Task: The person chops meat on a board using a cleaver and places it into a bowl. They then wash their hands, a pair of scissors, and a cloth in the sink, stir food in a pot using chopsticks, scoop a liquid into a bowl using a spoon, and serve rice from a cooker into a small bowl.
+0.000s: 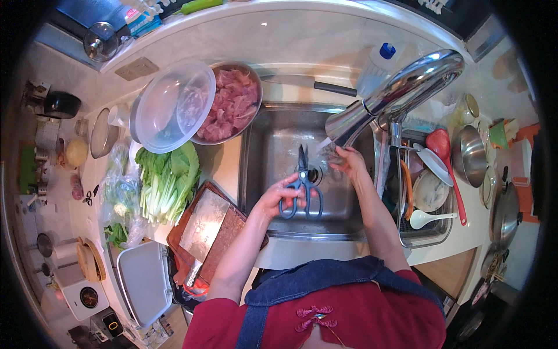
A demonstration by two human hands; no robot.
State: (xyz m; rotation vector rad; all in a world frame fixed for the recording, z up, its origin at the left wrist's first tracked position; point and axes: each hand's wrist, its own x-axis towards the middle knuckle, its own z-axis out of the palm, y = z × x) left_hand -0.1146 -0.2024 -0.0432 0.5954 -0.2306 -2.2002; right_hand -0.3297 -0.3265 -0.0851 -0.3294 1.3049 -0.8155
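Note:
Over the stainless steel sink (279, 131), my left hand (281, 196) holds blue-handled kitchen scissors (314, 203) by the handles, blades pointing towards the back wall. My right hand (351, 163) is just under the spout of the chrome faucet (344, 126), where water runs. Its fingertips are bent around something clear and blurred by the water; whether it is only water I cannot tell. A metal bowl of raw cut meat (229, 102) stands behind the sink's left side, with a translucent plastic bowl (165, 109) tilted against it.
A knife (335, 88) lies behind the sink, near a bottle with a blue cap (377, 65). Left are leafy greens (168, 183), and a cleaver (205, 227) on a brown cutting board (224, 246). A dish rack (429, 235) with dishes and a red ladle (455, 187) stands right.

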